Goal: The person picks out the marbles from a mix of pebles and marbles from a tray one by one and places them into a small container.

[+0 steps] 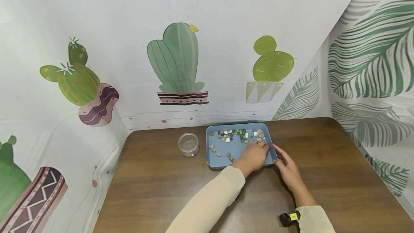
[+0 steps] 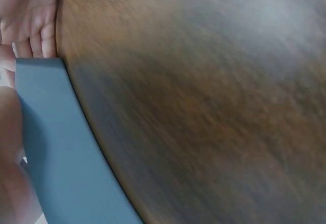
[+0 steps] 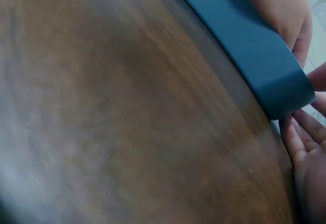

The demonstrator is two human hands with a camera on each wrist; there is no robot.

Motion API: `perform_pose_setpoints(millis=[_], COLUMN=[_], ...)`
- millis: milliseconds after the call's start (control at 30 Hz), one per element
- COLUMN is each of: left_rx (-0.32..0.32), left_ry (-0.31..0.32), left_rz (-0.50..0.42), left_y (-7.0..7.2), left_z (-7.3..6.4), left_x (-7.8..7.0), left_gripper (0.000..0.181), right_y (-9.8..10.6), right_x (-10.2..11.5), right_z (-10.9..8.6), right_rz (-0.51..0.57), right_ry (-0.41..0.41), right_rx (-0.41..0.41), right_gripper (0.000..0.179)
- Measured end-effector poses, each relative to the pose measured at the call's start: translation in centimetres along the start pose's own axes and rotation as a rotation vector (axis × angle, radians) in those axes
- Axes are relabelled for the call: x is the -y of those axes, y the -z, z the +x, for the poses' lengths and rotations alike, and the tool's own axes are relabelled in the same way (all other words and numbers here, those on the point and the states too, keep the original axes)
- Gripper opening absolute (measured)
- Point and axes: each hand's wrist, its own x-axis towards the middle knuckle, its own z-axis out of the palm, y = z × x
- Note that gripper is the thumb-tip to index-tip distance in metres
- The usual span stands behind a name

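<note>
A shallow blue tray [image 1: 237, 150] at the back of the table holds small pebbles and glossy coloured stones [image 1: 239, 132]. My left hand [image 1: 254, 154] reaches into the tray's right part, knuckles up, next to several stones. Its fingertips are hidden, so whether they pinch a stone does not show. With thumb and fingers, my right hand [image 1: 289, 173] holds the tray at its near right corner. In the right wrist view the fingers [image 3: 300, 132] of that hand lie against the underside of the corner, below the thumb. Only part of my left hand [image 2: 12, 168] appears beside the tray wall in the left wrist view.
A clear round container [image 1: 188, 144] stands left of the tray. The brown wooden table [image 1: 155, 190] meets a white wall covering printed with cacti and leaves. A black device with a yellow label [image 1: 289, 219] sits at the right cuff.
</note>
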Motion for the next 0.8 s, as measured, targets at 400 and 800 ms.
perform_pose_setpoints(millis=[400, 800], left_rx=[0.046, 0.014], left_ry=[0.082, 0.145], left_rz=[-0.014, -0.011], left_y=[0.7, 0.3], left_z=[-0.1, 0.1], left_x=[-0.6, -1.1], left_gripper=[0.038, 0.029], right_y=[0.1, 0.0], right_x=[-0.1, -0.3], right_z=[0.2, 0.1], right_rz=[-0.019, -0.009], right_ry=[-0.017, 0.007], right_rx=[0.002, -0.003], right_gripper=[0.056, 0.055])
